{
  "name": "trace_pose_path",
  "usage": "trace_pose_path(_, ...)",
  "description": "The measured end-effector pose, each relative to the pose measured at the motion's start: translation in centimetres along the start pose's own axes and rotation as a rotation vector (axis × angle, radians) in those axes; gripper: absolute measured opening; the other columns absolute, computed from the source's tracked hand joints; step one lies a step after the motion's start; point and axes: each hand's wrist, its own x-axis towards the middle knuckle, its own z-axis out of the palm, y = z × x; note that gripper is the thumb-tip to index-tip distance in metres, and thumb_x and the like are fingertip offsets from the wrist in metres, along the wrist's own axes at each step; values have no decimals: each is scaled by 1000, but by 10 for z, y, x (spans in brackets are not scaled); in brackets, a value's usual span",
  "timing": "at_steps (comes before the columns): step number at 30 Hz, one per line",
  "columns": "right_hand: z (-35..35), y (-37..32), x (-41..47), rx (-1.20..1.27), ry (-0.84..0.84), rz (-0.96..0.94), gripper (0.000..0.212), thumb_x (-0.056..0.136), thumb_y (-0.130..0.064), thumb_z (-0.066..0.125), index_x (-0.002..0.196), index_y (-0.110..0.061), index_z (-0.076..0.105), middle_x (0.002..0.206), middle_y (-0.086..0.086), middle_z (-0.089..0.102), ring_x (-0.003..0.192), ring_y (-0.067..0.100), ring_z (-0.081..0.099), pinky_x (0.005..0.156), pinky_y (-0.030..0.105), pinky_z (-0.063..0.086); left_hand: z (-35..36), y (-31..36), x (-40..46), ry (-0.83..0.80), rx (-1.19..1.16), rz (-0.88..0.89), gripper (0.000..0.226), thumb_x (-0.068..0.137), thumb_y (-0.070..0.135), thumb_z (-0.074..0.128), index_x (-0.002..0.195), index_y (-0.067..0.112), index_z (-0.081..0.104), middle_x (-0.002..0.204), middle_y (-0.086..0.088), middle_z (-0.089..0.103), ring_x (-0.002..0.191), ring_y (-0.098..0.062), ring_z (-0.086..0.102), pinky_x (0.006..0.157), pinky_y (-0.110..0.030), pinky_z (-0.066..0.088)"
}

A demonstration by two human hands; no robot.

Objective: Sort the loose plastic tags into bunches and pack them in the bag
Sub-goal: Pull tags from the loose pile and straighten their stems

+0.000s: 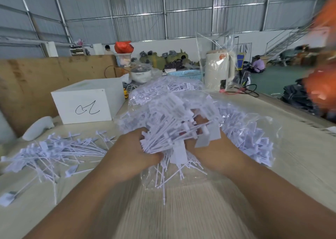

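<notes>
We had the left hand (132, 154) and right hand (214, 147) both clenched on one tag bunch (163, 138), mid-surface; stems fanned toward the near edge, heads toward the bag (181, 93) just beyond.

Both bare forearms reach forward from the bottom of the head view and converge toward the middle. The left hand (132, 153) shows its back, fingers curled under and thumb pressed in at the right, clamping a bunch of thin strips. The right hand (214, 147) lies just beside it, knuckles up, fingers curled forward into the same bunch, fingertips mostly hidden.
</notes>
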Motion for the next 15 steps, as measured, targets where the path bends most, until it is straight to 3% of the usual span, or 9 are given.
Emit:
trace_pose_path(2, -7, -1, 3, 0, -12, 68, 28, 85, 2, 63, 90, -25, 59, 67, -18, 62, 51, -1, 57, 48, 14, 41, 0, 0, 2, 43, -22, 2, 19, 65, 28, 80, 79, 27, 66, 75, 16, 70, 64, 1, 65, 55, -13, 43)
trace_pose_path(3, -13, -3, 4, 1, 2, 106, 35, 81, -2, 66, 105, -26, 57, 80, -21, 64, 57, -7, 60, 46, 10, 42, -1, 0, 3, 68, -22, -8, 17, 68, 24, 80, 78, 26, 66, 73, 18, 70, 62, 3, 64, 52, -11, 41)
trace_pose_path(5, -28, -5, 6, 10, 56, 77, 73, 70, -17, 69, 133, -40, 41, 112, -30, 55, 90, -15, 58, 60, 8, 47, -5, -1, 3, 106, 13, -56, 17, 69, 26, 80, 78, 26, 66, 73, 22, 68, 63, 6, 62, 52, -15, 39)
trace_pose_path(6, -35, -9, 6, 55, 102, 52, 84, 64, -24, 69, 139, -46, 34, 123, -32, 48, 105, -17, 51, 73, 13, 49, -7, -1, 3, 117, 34, -79, 19, 66, 32, 80, 78, 27, 66, 72, 25, 68, 63, 7, 62, 53, -18, 38)
trace_pose_path(8, -40, -18, 6, 190, 140, 8, 84, 61, -43, 70, 137, -56, 34, 138, -29, 40, 124, -10, 41, 98, 33, 40, -8, -1, 1, 109, 73, -103, 24, 60, 41, 78, 76, 30, 64, 68, 27, 66, 60, 7, 60, 53, -21, 37)
trace_pose_path(10, -33, -22, 5, 240, 136, 26, 74, 68, -64, 59, 137, -60, 33, 151, -25, 29, 130, -6, 32, 108, 47, 26, -3, 1, -1, 64, 127, -93, 24, 61, 43, 76, 77, 33, 61, 65, 24, 65, 55, 4, 59, 54, -22, 42)
trace_pose_path(11, -28, -23, 6, 200, 127, 29, 71, 72, -70, 49, 140, -59, 30, 155, -24, 23, 132, -4, 28, 110, 47, 21, 0, 2, -2, 44, 164, -79, 26, 59, 47, 72, 79, 35, 61, 67, 21, 66, 57, 3, 60, 57, -24, 47)
trace_pose_path(13, -14, -20, 4, 79, 58, 2, 64, 78, -79, 32, 139, -63, 29, 153, -31, 24, 130, -16, 28, 106, 31, 20, 4, 3, -4, 7, 285, -53, 40, 53, 57, 64, 89, 38, 59, 78, 20, 68, 70, -2, 65, 67, -29, 54)
trace_pose_path(15, -4, -15, 0, 31, -18, 12, 55, 83, -80, 28, 136, -64, 34, 133, -47, 35, 106, -38, 28, 92, 12, 22, 4, 0, -3, -27, 366, -36, 49, 52, 62, 63, 93, 38, 57, 83, 21, 67, 76, -5, 65, 72, -30, 54)
